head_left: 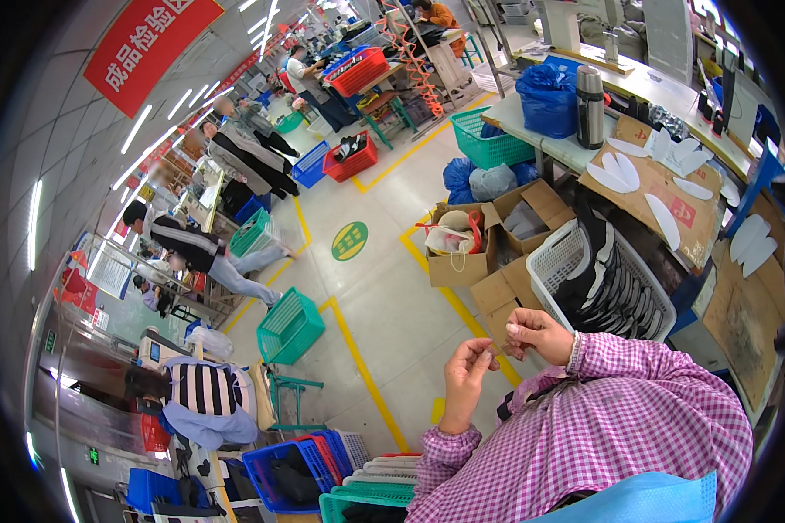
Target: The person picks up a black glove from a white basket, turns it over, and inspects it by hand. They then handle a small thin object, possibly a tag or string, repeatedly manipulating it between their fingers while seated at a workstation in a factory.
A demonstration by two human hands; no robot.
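Observation:
Both hands are held up close together in front of my checked pink-and-white sleeves. My left hand (469, 379) has its thumb and forefinger pinched together; whatever lies between them is too small to make out. Just to the right, my right hand (538, 336) is closed too, its fingertips pressed together near those of the left, with any held thing hidden. Nearest to the right hand is a white plastic basket (657, 281) packed with dark pieces (610, 292). Past the fingers lies an open cardboard box (508, 292).
On the right, white insole-shaped pieces (615, 173) lie on cardboard over a workbench, by a steel flask (590, 106). Boxes and a green basket (488, 144) line the aisle. At left stand a green crate (290, 326) and a seated person (209, 392); another person (201, 248) walks.

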